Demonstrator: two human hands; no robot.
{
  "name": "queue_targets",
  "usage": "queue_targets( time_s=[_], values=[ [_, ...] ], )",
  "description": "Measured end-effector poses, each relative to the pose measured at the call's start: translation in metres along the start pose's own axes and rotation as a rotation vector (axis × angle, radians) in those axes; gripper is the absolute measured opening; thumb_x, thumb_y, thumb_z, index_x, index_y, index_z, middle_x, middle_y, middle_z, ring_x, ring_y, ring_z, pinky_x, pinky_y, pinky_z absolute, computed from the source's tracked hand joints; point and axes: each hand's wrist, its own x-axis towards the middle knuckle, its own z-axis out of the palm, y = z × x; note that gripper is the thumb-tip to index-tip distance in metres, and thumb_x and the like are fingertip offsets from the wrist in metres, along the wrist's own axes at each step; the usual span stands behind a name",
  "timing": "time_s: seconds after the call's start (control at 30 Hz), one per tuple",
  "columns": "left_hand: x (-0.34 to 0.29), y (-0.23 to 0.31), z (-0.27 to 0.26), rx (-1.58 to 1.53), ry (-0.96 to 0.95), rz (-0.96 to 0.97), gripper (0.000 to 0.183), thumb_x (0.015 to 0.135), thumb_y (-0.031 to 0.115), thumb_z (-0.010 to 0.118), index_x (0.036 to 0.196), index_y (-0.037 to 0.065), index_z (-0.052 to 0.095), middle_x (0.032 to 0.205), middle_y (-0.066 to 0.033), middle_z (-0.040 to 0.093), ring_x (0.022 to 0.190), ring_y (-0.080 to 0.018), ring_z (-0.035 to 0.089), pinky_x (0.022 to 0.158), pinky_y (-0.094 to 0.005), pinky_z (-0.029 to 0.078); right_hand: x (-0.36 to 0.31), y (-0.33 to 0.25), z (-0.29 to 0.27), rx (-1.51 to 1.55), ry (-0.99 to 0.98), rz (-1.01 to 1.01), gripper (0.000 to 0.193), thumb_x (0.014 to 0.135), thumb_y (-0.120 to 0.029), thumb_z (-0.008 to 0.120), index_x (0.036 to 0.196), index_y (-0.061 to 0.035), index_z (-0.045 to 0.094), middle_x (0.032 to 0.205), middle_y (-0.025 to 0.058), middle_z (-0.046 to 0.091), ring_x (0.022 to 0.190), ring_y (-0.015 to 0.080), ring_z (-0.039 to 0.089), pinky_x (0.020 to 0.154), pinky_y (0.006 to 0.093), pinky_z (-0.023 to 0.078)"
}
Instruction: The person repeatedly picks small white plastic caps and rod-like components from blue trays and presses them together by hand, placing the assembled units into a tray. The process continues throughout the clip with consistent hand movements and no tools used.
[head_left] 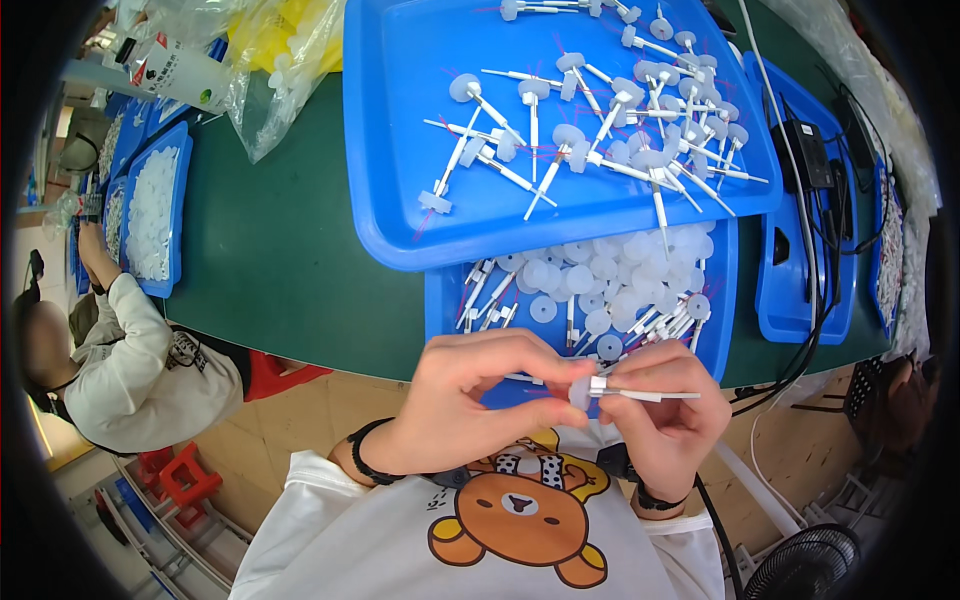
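Close in front of my chest, my left hand [480,400] pinches a frosted white plastic disc [579,393] between thumb and fingertips. My right hand [668,415] grips a thin white stick-like part [655,397], which points to the right; its left end meets the disc. Just beyond my hands is a lower blue tray [726,300], holding loose frosted discs [600,270] and white stick parts [672,328] with thin red wires. Overlapping its far side, an upper blue tray [400,235] carries many sticks with discs on their ends [535,110].
A green table [270,250] lies under the trays. Clear and yellow plastic bags [285,60] and a bottle [175,72] sit at the far left. Another person [130,350] works beside more blue trays [180,220]. At right, cables [815,230] cross a blue tray [775,310]; a black fan [805,565] stands below.
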Motion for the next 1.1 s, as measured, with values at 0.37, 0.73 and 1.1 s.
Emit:
queue_targets(
  time_s=[0.37, 0.73, 1.1],
  values=[
    [0.024, 0.038, -0.038, 1.105, 0.607, 0.307, 0.047, 0.069, 0.008, 0.081, 0.114, 0.005, 0.066, 0.108, -0.007, 0.063, 0.083, -0.0154, 0.051, 0.076, -0.0271, 0.04, 0.011, -0.001, 0.009, -0.751, -0.036, -0.066, 0.026, 0.078, -0.004, 0.075, 0.102, -0.0009, 0.063, 0.095, 0.0109, 0.063, 0.08, 0.0252, 0.058, 0.07, 0.0343, 0.044],
    [0.003, 0.014, -0.005, 1.063, 0.257, 0.246, 0.026, 0.071, 0.007, 0.078, 0.096, 0.005, 0.07, 0.069, -0.0026, 0.056, 0.062, -0.0203, 0.052, 0.059, -0.0326, 0.036, 0.017, 0.014, 0.044, -1.208, 0.054, -0.016, 0.023, 0.07, -0.012, 0.077, 0.083, -0.003, 0.06, 0.08, 0.0097, 0.05, 0.078, 0.0283, 0.051, 0.069, 0.039, 0.038],
    [0.02, -0.021, 0.005, 1.016, 0.271, 0.113, 0.037, 0.081, 0.005, 0.07, 0.118, 0.008, 0.065, 0.071, -0.006, 0.057, 0.058, -0.0231, 0.053, 0.056, -0.0344, 0.043, 0.008, 0.003, 0.027, -0.861, 0.044, 0.155, 0.016, 0.074, -0.002, 0.067, 0.086, -0.0003, 0.056, 0.081, 0.0123, 0.053, 0.077, 0.0311, 0.055, 0.07, 0.0413, 0.041]
  ],
)
